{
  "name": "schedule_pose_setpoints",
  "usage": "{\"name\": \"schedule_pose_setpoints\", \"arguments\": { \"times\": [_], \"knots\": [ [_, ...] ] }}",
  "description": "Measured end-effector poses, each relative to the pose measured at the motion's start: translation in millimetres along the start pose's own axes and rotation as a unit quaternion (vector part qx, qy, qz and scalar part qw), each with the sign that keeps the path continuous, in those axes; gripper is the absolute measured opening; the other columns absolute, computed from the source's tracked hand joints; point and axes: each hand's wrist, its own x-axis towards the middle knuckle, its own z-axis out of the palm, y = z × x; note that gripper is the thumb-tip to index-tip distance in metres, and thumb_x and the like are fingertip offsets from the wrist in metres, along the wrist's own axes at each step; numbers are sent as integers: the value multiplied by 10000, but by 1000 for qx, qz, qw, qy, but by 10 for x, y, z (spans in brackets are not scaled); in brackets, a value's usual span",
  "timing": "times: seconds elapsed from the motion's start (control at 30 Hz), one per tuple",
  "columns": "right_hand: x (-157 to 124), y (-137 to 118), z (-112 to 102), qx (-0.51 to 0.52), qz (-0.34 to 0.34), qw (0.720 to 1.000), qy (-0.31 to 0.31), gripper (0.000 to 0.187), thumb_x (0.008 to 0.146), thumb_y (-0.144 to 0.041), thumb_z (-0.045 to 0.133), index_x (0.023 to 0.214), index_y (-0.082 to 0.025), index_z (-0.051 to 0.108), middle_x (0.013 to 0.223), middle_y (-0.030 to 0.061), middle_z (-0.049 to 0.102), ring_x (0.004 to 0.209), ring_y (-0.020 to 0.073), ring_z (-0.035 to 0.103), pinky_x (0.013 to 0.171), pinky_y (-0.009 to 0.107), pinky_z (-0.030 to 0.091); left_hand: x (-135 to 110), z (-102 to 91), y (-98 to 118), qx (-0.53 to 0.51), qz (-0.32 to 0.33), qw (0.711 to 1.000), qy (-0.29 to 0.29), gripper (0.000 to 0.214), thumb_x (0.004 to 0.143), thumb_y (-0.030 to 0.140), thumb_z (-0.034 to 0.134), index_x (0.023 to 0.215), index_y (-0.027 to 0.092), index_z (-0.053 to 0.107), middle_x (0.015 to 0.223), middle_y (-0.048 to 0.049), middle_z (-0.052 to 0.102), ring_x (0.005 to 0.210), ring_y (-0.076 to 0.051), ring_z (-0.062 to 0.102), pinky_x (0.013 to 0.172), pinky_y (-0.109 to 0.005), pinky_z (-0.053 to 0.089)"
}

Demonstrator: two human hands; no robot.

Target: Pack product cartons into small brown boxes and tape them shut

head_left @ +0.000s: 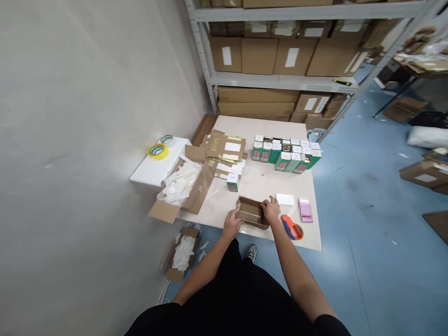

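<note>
left hand (231,225) and right hand (270,211) are gripping opposite ends of the carton (250,216); uneven pulling is risking tipping it off the near edge of the counter (219,201).

left fingers (235,216) curled | right fingers (269,205) curled | bare forearms (291,261) angled inward

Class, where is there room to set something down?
The cream tabletop looks largely bare behind the clustered green-and-white cardboard boxes and between them and the small open brown cardboard box. It's crowded front right, around the orange plastic tape dispenser, and left, under flattened brown cardboard.
</note>
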Motion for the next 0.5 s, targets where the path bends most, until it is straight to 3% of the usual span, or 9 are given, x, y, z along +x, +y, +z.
{"name": "schedule_pose_setpoints", "arguments": {
  "times": [0.13, 0.2, 0.33, 0.5],
  "knots": [
    [68, -313, 32, -9, -93, 995, -25, 259, 997, -279, 523, 1047, -211, 768, 1570, 135, 461, 1489, 379, 301, 1116, 546, 363, -213, -183, -102, -3, -8, 998, 64, 114, 922, 287, 712, 967, 213, 787, 1488, -129, 532, 1450, -340, 436, 1218, -569, 401],
    [81, -532, 55, -16, -115, 992, -39, 266, 967, -278, 558, 1134, -198, 749, 1578, 146, 458, 1512, 384, 283, 1140, 549, 354, -338, -291, -179, 4, -11, 996, 88, 98, 904, 275, 732, 944, 202, 784, 1514, -129, 515, 1474, -351, 420, 1216, -576, 406],
    [93, -1082, 109, 3, -180, 983, -30, 480, 898, -315, 629, 1354, -165, 647, 1593, 175, 441, 1536, 402, 263, 1195, 568, 319, -612, -513, -342, 21, -36, 992, 117, 86, 913, 246, 702, 909, 203, 777, 1614, -99, 428, 1472, -336, 441, 1205, -548, 430],
    [170, -1856, 217, 81, -301, 950, 5, 551, 886, -322, 624, 1416, -172, 601, 1556, 169, 485, 1456, 351, 408, 1191, 524, 381, -886, -775, -570, 57, -93, 987, 122, 62, 890, 221, 723, 851, 204, 769, 1699, -24, 322, 1523, -362, 359, 1230, -550, 401]
  ]
}}
